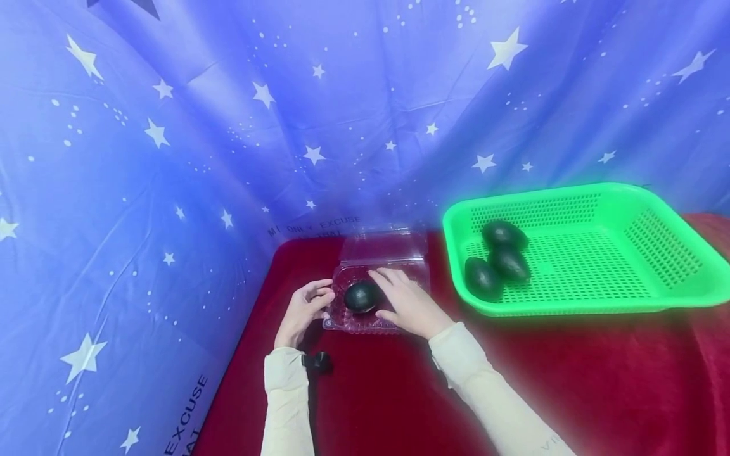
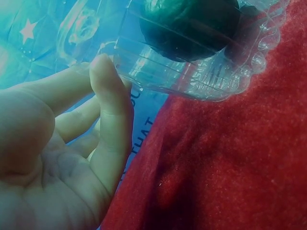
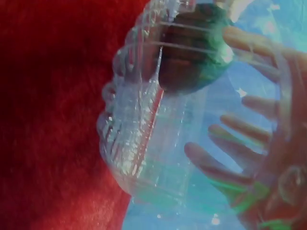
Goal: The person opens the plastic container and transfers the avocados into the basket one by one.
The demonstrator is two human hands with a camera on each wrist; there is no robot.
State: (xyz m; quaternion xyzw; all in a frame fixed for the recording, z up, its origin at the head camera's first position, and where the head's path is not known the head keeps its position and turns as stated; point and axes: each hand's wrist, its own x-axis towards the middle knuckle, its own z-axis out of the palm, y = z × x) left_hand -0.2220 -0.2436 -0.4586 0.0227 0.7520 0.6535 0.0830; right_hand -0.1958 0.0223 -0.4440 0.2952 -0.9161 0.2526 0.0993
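Note:
A dark avocado lies in a clear plastic clamshell container, whose lid stands raised at the back. My left hand pinches the container's left rim between thumb and fingers, as the left wrist view shows at close range. Over the tray's right part, my right hand has its fingers spread. Through the clear wall in the right wrist view, its thumb reaches the side of the avocado or nearly so; actual contact is hard to tell.
To the right stands a green perforated basket with three dark avocados grouped at its left end. A red cloth covers the table. Behind and left hangs a blue curtain with white stars.

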